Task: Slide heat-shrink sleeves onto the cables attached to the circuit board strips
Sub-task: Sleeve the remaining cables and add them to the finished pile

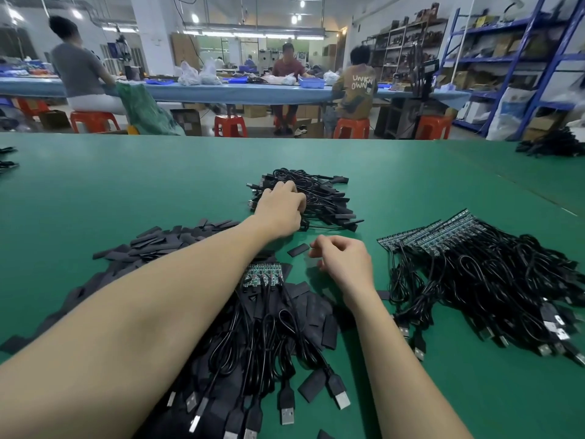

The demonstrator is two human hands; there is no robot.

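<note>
My left hand (281, 207) reaches forward onto a pile of sleeved black cables (319, 201) in the middle of the green table, its fingers curled among the cables; what they grip is hidden. My right hand (343, 259) hovers nearer me with fingers loosely curled, holding nothing, just right of a single flat black heat-shrink sleeve (298, 249). Under my left forearm lies a short circuit board strip (263, 274) with black USB cables (269, 343) trailing toward me. Loose black sleeves (158, 245) are heaped at the left.
A large batch of circuit board strips with cables (474, 264) lies at the right. More black parts (550, 145) sit at the far right edge of the table. Beyond the table, people sit on red stools at a blue bench.
</note>
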